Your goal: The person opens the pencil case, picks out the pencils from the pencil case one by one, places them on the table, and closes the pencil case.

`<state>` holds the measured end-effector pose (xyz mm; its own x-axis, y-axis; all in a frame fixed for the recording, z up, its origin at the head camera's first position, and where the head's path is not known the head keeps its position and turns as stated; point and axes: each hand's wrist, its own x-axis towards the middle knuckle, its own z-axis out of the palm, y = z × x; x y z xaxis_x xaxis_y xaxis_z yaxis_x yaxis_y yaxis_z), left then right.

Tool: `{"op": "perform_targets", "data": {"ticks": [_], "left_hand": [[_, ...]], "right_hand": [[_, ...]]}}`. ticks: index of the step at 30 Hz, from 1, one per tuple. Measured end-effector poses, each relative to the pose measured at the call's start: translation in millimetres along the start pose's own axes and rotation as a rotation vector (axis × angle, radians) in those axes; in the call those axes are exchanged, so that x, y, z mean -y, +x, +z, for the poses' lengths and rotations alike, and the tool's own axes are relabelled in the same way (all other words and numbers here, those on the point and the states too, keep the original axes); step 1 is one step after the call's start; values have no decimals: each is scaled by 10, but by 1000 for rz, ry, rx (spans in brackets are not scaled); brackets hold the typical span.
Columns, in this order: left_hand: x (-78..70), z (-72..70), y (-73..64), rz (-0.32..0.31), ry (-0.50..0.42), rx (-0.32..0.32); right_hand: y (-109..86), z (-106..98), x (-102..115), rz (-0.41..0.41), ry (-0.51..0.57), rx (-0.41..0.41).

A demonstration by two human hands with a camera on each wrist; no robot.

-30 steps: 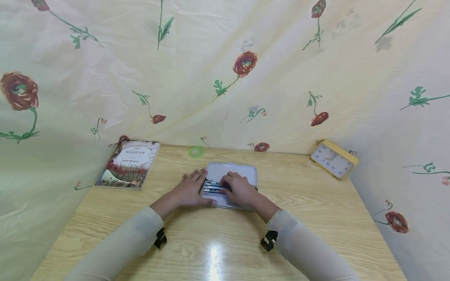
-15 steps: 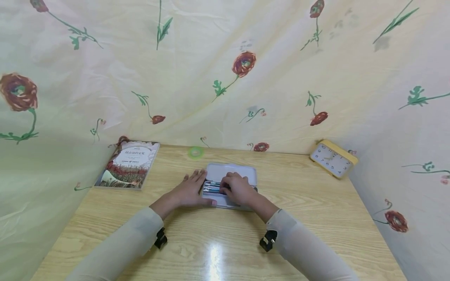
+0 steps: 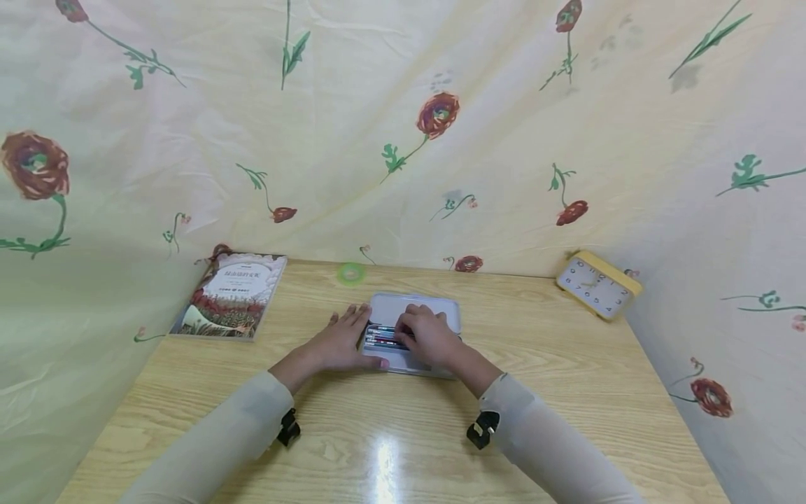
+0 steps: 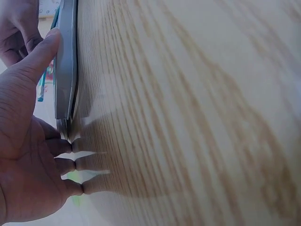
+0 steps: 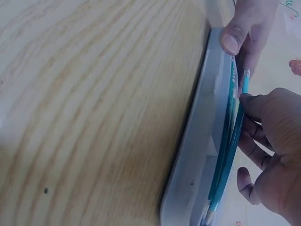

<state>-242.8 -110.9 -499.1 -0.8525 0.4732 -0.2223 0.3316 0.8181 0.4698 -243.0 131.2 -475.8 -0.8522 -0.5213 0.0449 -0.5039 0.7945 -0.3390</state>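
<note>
In the head view an open pale grey pencil case [image 3: 403,360] lies on the table, its lid leaning back. Several pencils [image 3: 379,339] lie inside. My left hand [image 3: 343,348] steadies the case's left end; its thumb rests on the near rim, and the other fingers stretch out past the end with their tips on the tabletop. Above the case my right hand [image 3: 430,341] pinches a teal pencil [image 5: 236,127] between thumb and fingers. That pencil tilts up at its metal-banded end in the right wrist view. My right hand hides part of the pencils in the head view.
On the wooden table [image 3: 535,364], a book [image 3: 233,297] lies at the back left and a yellow clock [image 3: 598,285] stands at the back right. Behind the case is a green ring, likely a tape roll [image 3: 350,273]. Flower-patterned cloth [image 3: 352,140] borders the table.
My right hand has shifted slightly among the pencils, and a dark red one now shows beside its fingers. The left hand and the case have stayed in place.
</note>
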Motion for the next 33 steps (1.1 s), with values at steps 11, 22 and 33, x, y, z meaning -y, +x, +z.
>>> {"op": "perform_targets", "data": {"ticks": [11,22,33], "left_hand": [[-14,-15,0,7,3,6],[-44,-32,-20,-6,-11,16],[-48,-33,-23,2,-14,14]], "right_hand": [[-30,-167,-76,34,24,3],[-145,-362,-258,58,10,6],[-372,-459,-668,64,-35,-68]]}}
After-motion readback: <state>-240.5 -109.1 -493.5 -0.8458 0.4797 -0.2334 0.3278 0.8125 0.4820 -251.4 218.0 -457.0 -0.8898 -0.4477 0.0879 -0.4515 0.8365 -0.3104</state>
